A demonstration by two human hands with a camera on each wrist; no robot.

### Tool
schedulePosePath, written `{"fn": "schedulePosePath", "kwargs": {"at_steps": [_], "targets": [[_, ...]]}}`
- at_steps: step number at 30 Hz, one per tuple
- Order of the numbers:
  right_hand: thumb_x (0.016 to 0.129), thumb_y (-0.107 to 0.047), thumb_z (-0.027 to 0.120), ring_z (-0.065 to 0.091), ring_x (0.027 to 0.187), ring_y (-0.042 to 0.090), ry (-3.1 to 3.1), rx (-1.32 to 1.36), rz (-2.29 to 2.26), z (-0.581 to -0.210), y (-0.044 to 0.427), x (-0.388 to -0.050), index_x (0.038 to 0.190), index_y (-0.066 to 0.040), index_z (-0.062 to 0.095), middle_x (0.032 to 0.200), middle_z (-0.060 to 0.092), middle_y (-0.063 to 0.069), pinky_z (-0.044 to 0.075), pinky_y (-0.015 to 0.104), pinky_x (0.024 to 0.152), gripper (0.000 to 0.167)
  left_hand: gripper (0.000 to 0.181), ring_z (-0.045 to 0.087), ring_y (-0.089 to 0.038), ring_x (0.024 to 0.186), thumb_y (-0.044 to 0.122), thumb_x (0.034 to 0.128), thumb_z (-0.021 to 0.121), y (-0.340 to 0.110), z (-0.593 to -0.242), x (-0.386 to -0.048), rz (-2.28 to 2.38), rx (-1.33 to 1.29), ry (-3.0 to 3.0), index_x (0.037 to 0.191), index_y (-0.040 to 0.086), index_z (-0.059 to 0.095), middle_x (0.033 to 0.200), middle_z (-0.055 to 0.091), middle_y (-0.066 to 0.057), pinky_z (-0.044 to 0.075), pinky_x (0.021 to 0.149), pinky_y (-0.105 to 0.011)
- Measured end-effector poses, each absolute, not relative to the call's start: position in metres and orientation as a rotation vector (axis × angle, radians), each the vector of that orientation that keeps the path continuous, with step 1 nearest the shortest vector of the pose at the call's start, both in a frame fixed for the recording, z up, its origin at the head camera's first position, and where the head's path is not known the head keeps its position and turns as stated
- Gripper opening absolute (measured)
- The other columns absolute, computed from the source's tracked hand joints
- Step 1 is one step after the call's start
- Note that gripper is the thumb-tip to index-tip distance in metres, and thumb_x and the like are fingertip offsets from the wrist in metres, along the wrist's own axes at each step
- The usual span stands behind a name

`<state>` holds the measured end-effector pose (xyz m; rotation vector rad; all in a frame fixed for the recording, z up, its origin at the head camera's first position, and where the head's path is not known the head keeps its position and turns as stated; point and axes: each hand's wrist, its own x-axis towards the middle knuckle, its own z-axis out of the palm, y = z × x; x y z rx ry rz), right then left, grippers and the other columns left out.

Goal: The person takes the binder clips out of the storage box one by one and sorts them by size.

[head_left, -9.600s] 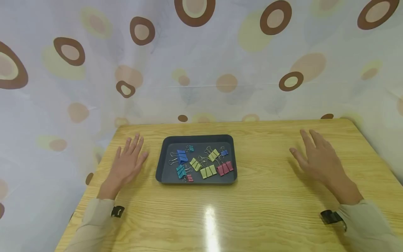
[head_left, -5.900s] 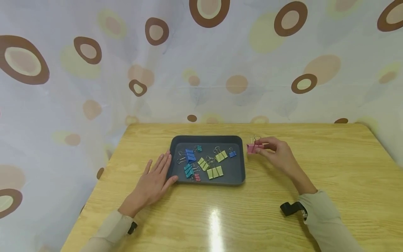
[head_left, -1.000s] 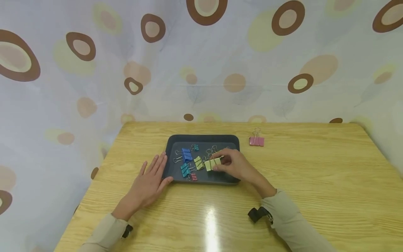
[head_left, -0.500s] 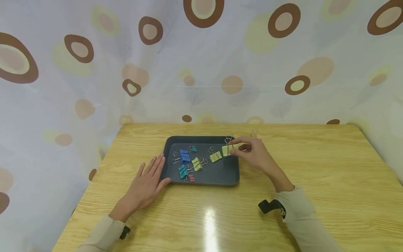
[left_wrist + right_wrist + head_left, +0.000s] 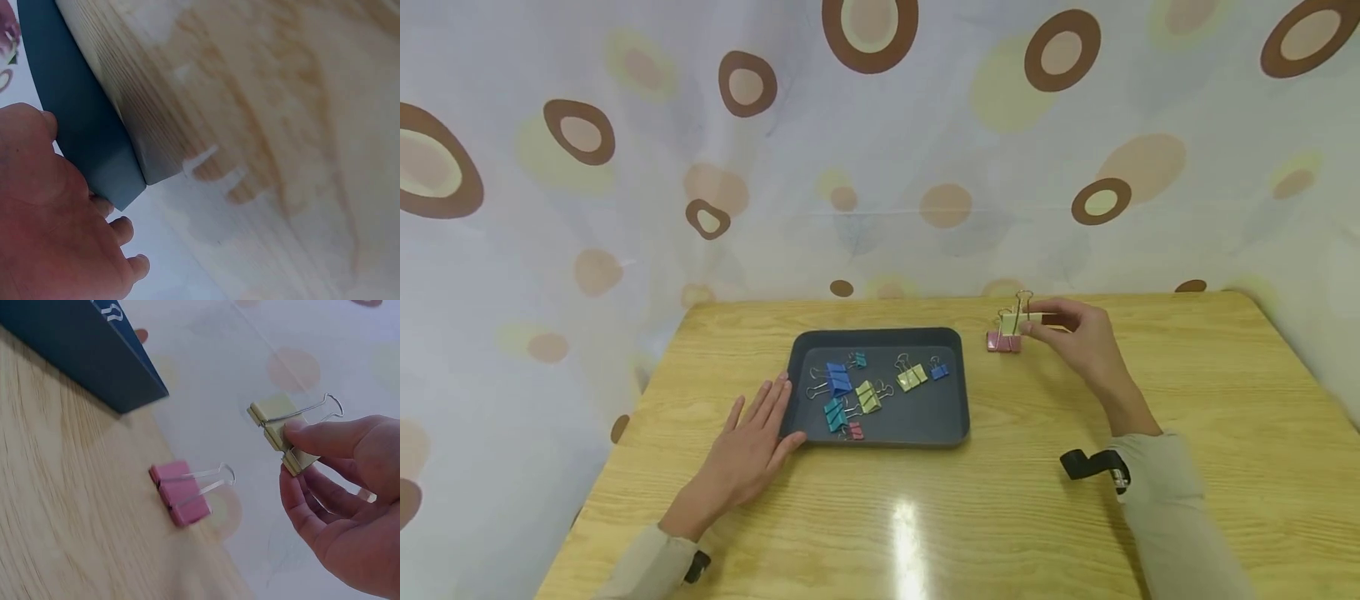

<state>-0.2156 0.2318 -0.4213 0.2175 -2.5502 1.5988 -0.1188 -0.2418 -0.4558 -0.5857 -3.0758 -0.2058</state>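
Note:
My right hand (image 5: 1086, 337) pinches a large yellow binder clip (image 5: 1011, 324) between thumb and fingers, above the table right of the tray. In the right wrist view the clip (image 5: 273, 411) shows its wire handles toward the hand. Just below and behind it in the head view, a large pink binder clip (image 5: 1003, 342) stands on the table, handles up. My left hand (image 5: 741, 458) lies with straight fingers against the left edge of the dark grey tray (image 5: 925, 425). The left wrist view shows that hand (image 5: 56, 219) touching the tray wall (image 5: 81, 100).
Inside the tray are a large blue clip (image 5: 838, 377), a teal clip (image 5: 835, 414), a small teal clip (image 5: 860, 360), two yellow clips (image 5: 912, 377), a small blue clip (image 5: 938, 372) and a small red clip (image 5: 856, 431). A patterned curtain (image 5: 880, 208) hangs behind the wooden table (image 5: 820, 525).
The right hand set the large pink clip on the table earlier. Since then it has lifted the large yellow clip from the tray and carried it right. The left hand has stayed at the tray.

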Motion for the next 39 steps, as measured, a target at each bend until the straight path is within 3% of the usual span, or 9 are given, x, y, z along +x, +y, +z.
{"fn": "schedulePosePath", "kwargs": {"at_steps": [5,15,22,27,31,34,39], "targets": [[0.095,-0.030,0.076,0.066,0.100,0.000,-2.534,0.125,1.674,-0.434,0.253,-0.223,0.129,-0.002,0.069,0.135,0.060,0.009,0.051,0.016,0.082,0.044,0.076,0.016,-0.033,0.156,0.048,0.1091,0.043,-0.242,-0.456,-0.117,-0.222,-0.587,-3.072,0.163,0.000,0.019,0.171,0.014,-0.013,0.013,0.122,-0.061],[0.095,-0.025,0.077,0.065,0.090,-0.006,-2.531,0.050,1.623,-0.462,0.280,-0.234,0.126,0.005,0.069,0.117,0.069,0.005,0.051,0.011,0.079,0.044,0.076,0.017,-0.034,0.156,0.049,0.1092,0.042,-0.242,-0.459,-0.117,-0.211,-0.594,-3.062,0.163,0.000,0.019,0.171,0.013,-0.012,0.014,0.122,-0.061],[0.095,-0.029,0.077,0.060,0.086,-0.009,-2.629,0.015,1.487,-0.473,0.287,-0.235,0.123,0.004,0.072,0.117,0.070,0.021,0.049,0.010,0.076,0.043,0.076,0.016,-0.033,0.156,0.049,0.1092,0.042,-0.244,-0.461,-0.113,-0.215,-0.583,-3.065,0.163,0.001,0.018,0.171,0.012,-0.012,0.014,0.122,-0.061],[0.096,-0.035,0.075,0.062,0.095,0.005,-2.698,-0.030,1.434,-0.473,0.288,-0.232,0.124,0.000,0.072,0.121,0.069,0.023,0.049,0.016,0.080,0.046,0.076,0.016,-0.033,0.156,0.049,0.1091,0.042,-0.244,-0.461,-0.115,-0.205,-0.593,-3.055,0.164,0.001,0.018,0.171,0.012,-0.011,0.015,0.122,-0.061],[0.097,-0.036,0.073,0.065,0.108,0.029,-2.732,-0.049,1.421,-0.474,0.287,-0.232,0.126,0.000,0.071,0.125,0.067,0.024,0.053,0.035,0.089,0.046,0.076,0.016,-0.033,0.156,0.049,0.1091,0.042,-0.244,-0.460,-0.116,-0.201,-0.594,-3.056,0.164,0.001,0.018,0.171,0.012,-0.011,0.015,0.122,-0.061],[0.098,-0.034,0.071,0.063,0.112,0.038,-2.739,-0.027,1.391,-0.475,0.287,-0.233,0.126,0.001,0.070,0.124,0.067,0.026,0.050,0.046,0.093,0.045,0.076,0.016,-0.033,0.156,0.048,0.1091,0.043,-0.244,-0.460,-0.116,-0.212,-0.593,-3.054,0.164,0.001,0.018,0.171,0.013,-0.012,0.014,0.122,-0.061],[0.098,-0.031,0.072,0.064,0.107,0.038,-2.741,0.019,1.327,-0.477,0.287,-0.237,0.124,0.002,0.071,0.119,0.068,0.026,0.048,0.039,0.089,0.042,0.076,0.016,-0.033,0.156,0.048,0.1093,0.042,-0.244,-0.461,-0.118,-0.211,-0.592,-3.048,0.164,0.002,0.018,0.171,0.012,-0.011,0.014,0.122,-0.061]]}}
